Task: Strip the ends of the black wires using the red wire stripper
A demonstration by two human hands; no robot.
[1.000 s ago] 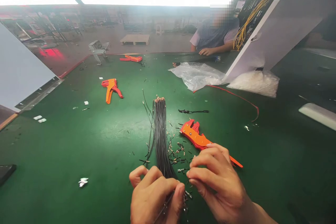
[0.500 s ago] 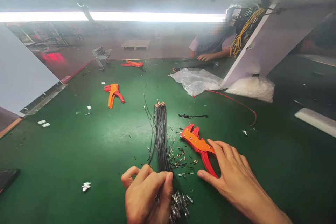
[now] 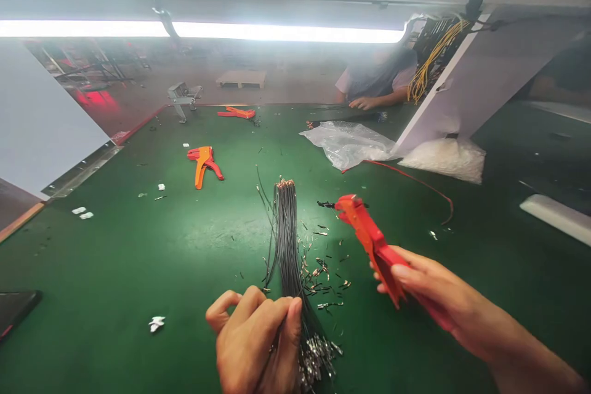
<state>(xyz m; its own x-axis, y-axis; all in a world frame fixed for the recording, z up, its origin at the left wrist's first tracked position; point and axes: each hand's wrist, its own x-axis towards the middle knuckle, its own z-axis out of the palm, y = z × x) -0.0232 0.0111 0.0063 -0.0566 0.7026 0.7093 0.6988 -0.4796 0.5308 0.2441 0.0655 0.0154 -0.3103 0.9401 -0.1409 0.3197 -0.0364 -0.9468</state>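
Observation:
A long bundle of thin black wires (image 3: 287, 228) lies on the green table (image 3: 138, 258), running away from me, with bare copper tips at its far end and metal terminals at its near end. My left hand (image 3: 253, 338) is closed round the near end of the bundle. My right hand (image 3: 425, 289) grips the handles of an orange-red wire stripper (image 3: 369, 237) and holds it lifted above the table, jaws pointing away. Small cut wire scraps (image 3: 323, 271) lie between the bundle and the stripper.
Two more orange strippers (image 3: 204, 163) (image 3: 236, 113) and a grey tool (image 3: 182, 97) lie further back. Clear plastic bags (image 3: 351, 141), a red wire (image 3: 415, 181) and a slanted white board (image 3: 462, 92) are at the right. Another person's hand (image 3: 362, 101) rests at the far edge.
My right hand went from the wire ends to the stripper on the table, took hold of it and lifted it. My left hand kept hold of the bundle.

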